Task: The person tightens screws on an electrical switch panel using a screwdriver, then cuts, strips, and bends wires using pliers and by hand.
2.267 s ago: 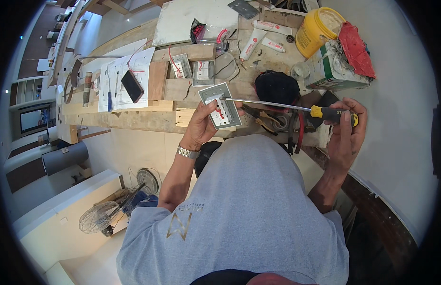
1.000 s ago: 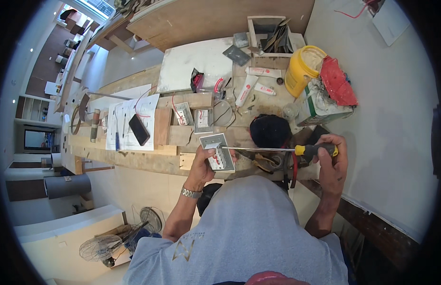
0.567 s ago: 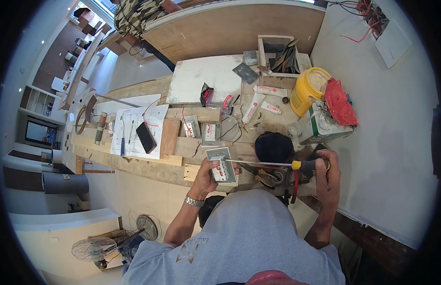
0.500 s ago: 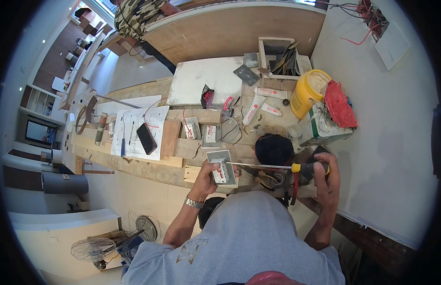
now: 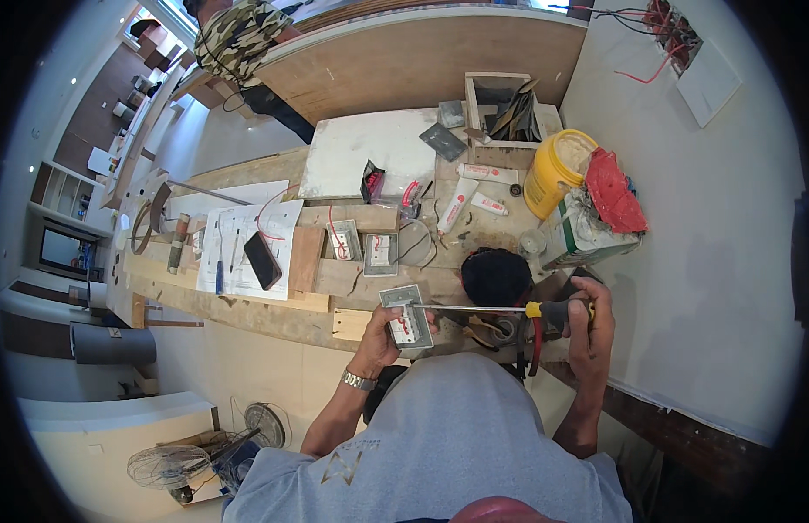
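My left hand [image 5: 378,342] grips a grey electrical faceplate [image 5: 413,336] with white modules and a red wire on it, thumb on its face. My right hand [image 5: 589,324] is closed round the yellow-and-black handle of a long screwdriver [image 5: 474,308]; the shaft reaches leftward across to the faceplate, its tip at the upper part of the white modules. Just beyond lie a black cloth item [image 5: 496,275], some pliers [image 5: 476,333], and two similar plates [image 5: 341,246] beside wood offcuts.
The worktable [image 5: 304,169] holds a phone [image 5: 262,261] on paper drawings, white tubes [image 5: 456,206], a yellow tub [image 5: 548,179] and a metal can [image 5: 574,231]. A person in camouflage [image 5: 221,44] is behind a wooden partition [image 5: 422,57]. Wires hang from a wall opening [image 5: 674,35]; fans [image 5: 182,466] stand lower left.
The view has tilted, bringing more of the partition, wall opening and co-worker into sight. Both hands sit lower in the picture, still holding the plate and screwdriver, with the tip still on the plate.
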`<state>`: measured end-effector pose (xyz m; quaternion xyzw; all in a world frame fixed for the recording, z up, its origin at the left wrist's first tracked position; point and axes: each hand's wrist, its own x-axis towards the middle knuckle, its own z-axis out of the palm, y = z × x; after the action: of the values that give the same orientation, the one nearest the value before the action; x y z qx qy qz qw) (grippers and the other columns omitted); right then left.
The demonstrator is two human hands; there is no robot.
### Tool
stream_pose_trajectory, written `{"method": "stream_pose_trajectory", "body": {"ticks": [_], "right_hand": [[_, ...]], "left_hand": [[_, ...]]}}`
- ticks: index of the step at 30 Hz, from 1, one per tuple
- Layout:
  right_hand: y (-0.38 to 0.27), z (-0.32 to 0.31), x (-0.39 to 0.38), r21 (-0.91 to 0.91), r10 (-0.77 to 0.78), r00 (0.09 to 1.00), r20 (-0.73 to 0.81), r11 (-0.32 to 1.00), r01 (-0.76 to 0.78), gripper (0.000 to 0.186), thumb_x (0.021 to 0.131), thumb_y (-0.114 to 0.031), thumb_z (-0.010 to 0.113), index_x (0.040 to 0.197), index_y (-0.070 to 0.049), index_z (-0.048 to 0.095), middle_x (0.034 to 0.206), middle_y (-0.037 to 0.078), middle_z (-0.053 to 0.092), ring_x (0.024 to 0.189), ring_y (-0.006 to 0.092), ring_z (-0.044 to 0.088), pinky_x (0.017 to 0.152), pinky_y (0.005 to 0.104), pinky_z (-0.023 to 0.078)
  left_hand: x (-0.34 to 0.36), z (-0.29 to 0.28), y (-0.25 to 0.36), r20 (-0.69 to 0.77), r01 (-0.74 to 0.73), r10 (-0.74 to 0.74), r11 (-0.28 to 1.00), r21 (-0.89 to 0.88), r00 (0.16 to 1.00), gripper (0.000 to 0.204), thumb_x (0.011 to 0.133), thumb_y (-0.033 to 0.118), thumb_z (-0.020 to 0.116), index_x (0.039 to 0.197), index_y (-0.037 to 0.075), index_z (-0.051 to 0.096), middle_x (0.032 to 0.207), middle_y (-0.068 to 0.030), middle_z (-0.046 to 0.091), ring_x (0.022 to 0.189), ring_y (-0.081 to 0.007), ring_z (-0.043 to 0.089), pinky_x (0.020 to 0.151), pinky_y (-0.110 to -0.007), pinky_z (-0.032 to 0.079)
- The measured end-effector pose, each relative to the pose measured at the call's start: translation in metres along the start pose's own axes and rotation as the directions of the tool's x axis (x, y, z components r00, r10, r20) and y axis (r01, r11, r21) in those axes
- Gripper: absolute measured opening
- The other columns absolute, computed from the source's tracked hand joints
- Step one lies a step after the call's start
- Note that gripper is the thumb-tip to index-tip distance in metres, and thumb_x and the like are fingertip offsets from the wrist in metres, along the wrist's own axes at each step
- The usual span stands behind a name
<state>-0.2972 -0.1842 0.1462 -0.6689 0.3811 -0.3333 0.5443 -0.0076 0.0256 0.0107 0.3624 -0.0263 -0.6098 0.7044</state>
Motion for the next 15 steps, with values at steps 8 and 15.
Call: {"method": "stream_pose_trajectory", "body": {"ticks": [8, 15], "right_hand": [[0.002, -0.001, -0.003, 0.016, -0.090, 0.996, 0.004, 0.996, 0.090, 0.037, 0.102, -0.011, 0.060, 0.137, 0.001, 0.056, 0.111, 0.009, 0.062, 0.096, 0.0121, 0.057, 0.088, 0.0292, 0.049], [0.004, 0.003, -0.003, 0.062, -0.068, 0.997, -0.025, 0.996, 0.070, 0.037, 0.104, -0.017, 0.059, 0.137, 0.000, 0.057, 0.114, 0.009, 0.063, 0.099, 0.0124, 0.058, 0.086, 0.0278, 0.050]], "left_hand": [[0.003, -0.005, -0.003, -0.022, 0.040, -0.039, 0.999, 0.033, 0.999, 0.050, 0.094, 0.034, 0.066, 0.129, -0.002, 0.063, 0.117, -0.0271, 0.075, 0.104, -0.0419, 0.076, 0.099, -0.054, 0.061], [0.000, 0.006, -0.002, -0.036, 0.031, -0.030, 0.999, 0.016, 0.999, 0.052, 0.096, 0.037, 0.065, 0.127, -0.004, 0.064, 0.117, -0.0258, 0.076, 0.104, -0.0420, 0.076, 0.099, -0.054, 0.061]]}}
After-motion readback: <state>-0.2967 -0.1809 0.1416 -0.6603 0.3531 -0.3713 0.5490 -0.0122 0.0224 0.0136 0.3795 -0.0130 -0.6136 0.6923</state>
